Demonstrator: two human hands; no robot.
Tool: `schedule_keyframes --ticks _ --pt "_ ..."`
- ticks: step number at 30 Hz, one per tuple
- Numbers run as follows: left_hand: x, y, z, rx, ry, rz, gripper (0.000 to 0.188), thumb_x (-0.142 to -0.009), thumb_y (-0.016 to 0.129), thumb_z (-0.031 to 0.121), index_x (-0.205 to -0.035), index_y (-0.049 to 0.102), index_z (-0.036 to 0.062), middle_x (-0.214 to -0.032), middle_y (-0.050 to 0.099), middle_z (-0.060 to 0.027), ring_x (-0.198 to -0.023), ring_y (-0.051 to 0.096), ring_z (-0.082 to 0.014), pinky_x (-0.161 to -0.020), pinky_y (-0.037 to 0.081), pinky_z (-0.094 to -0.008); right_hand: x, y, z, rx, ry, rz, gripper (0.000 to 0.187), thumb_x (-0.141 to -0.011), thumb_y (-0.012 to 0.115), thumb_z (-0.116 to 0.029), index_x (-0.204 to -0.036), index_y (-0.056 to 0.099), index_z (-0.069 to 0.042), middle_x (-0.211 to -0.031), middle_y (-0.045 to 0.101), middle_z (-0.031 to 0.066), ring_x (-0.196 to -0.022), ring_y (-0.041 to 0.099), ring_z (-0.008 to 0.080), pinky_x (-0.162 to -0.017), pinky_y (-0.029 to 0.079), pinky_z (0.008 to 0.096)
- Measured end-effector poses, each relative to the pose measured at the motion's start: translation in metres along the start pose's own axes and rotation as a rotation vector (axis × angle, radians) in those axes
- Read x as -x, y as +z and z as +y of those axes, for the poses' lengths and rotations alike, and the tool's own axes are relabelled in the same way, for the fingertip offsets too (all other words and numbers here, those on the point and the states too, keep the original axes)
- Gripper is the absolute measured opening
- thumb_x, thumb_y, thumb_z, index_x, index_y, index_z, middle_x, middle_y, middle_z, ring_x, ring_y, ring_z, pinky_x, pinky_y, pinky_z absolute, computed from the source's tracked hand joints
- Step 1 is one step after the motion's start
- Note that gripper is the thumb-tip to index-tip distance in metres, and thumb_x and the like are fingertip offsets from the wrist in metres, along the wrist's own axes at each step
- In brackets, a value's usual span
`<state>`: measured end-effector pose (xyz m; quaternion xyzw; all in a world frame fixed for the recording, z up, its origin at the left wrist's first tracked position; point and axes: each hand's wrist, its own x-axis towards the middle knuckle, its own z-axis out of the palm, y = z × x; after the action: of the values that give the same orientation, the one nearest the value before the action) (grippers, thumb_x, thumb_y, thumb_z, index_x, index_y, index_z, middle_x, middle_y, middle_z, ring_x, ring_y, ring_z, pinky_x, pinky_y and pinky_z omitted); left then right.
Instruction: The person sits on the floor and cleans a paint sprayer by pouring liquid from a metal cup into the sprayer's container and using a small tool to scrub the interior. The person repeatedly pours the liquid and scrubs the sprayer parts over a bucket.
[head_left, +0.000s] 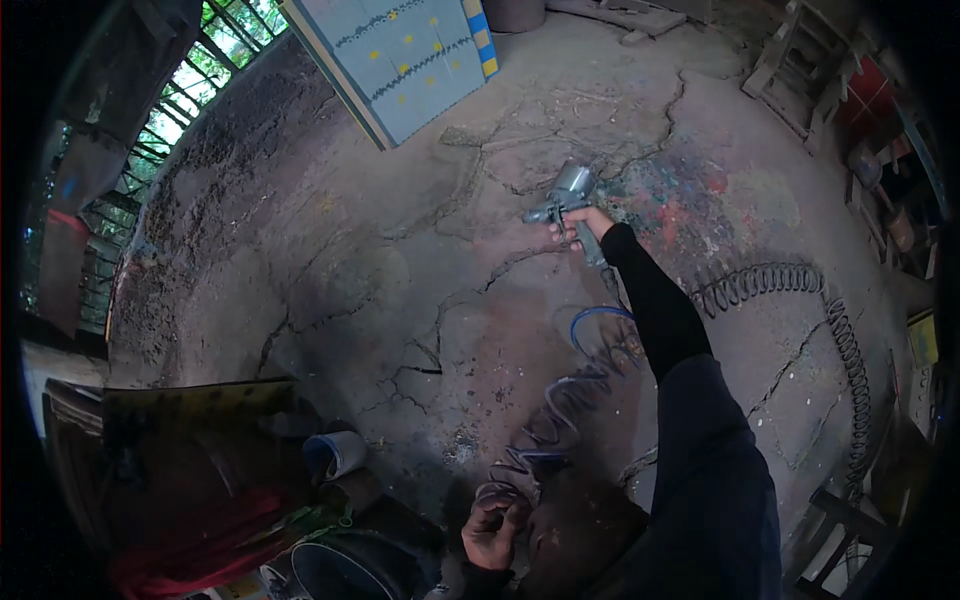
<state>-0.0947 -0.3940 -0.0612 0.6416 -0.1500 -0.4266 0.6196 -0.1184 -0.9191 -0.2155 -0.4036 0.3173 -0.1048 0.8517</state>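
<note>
Spray gun (pixel 572 186) sits gripped by its handle (pixel 591 244) in the person's right hand (pixel 588 219), out over the cracked floor (pixel 380 270); closer in, I see the left hand (pixel 490 537) curled around the coiled hose (pixel 545 457).

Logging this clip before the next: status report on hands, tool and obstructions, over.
Right hand: closed around spray gun. Left hand: gripping coiled hose. Spray gun: apart from light-blue panel. Possible snag: coiled hose looping between hands.

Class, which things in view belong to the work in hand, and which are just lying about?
Belong:
spray gun, in the right hand
coiled hose, in the left hand

Lying about, seemingly:
red cloth, untouched
pale tub, untouched
</note>
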Motion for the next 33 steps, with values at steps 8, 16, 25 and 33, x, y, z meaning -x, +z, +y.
schedule_keyframes --ticks 8,16,25,33 --pt "-0.027 0.016 0.046 -0.327 0.053 0.009 0.017 -0.082 0.064 -0.001 -0.099 0.060 -0.0019 -0.087 0.068 -0.0100 -0.076 0.063 -0.0124 -0.069 0.050 -0.0250 -0.065 -0.028 -0.038 -0.477 -0.413 0.079 0.033 -0.092 0.044 -0.022 -0.110 0.054 0.003 -0.099 0.065 0.0173 -0.075 0.063 0.0218 -0.050 0.050 0.0282" --pt "-0.020 0.003 0.049 -0.476 0.116 0.052 0.025 -0.078 0.070 0.008 -0.101 0.062 0.0017 -0.088 0.069 -0.0137 -0.081 0.067 -0.0179 -0.073 0.052 -0.0302 -0.042 0.038 -0.067 -0.697 -0.553 -0.037 0.031 -0.091 0.046 -0.030 -0.113 0.056 -0.009 -0.097 0.066 0.0090 -0.076 0.066 0.0259 -0.049 0.052 0.0293" --pt "0.068 -0.068 0.055 -0.805 0.169 0.109 0.015 -0.085 0.064 0.009 -0.097 0.059 0.0004 -0.081 0.063 -0.0110 -0.066 0.060 -0.0165 -0.059 0.047 -0.0283 0.027 0.193 -0.012 -0.265 -0.131 -0.341 0.030 -0.091 0.051 -0.042 -0.101 0.054 -0.014 -0.088 0.065 0.0047 -0.045 0.050 0.0139 -0.038 0.038 0.0274" --pt "0.184 -0.167 0.005 -0.976 0.211 -0.192 0.021 -0.084 0.060 0.022 -0.099 0.066 0.0092 -0.103 0.062 -0.0146 -0.096 0.055 -0.0341 -0.083 0.045 -0.0443 0.212 0.376 0.026 0.082 -0.033 -0.535 0.025 -0.093 0.052 -0.028 -0.105 0.054 -0.006 -0.087 0.061 0.0058 -0.044 0.044 0.0104 -0.039 0.036 0.0252"
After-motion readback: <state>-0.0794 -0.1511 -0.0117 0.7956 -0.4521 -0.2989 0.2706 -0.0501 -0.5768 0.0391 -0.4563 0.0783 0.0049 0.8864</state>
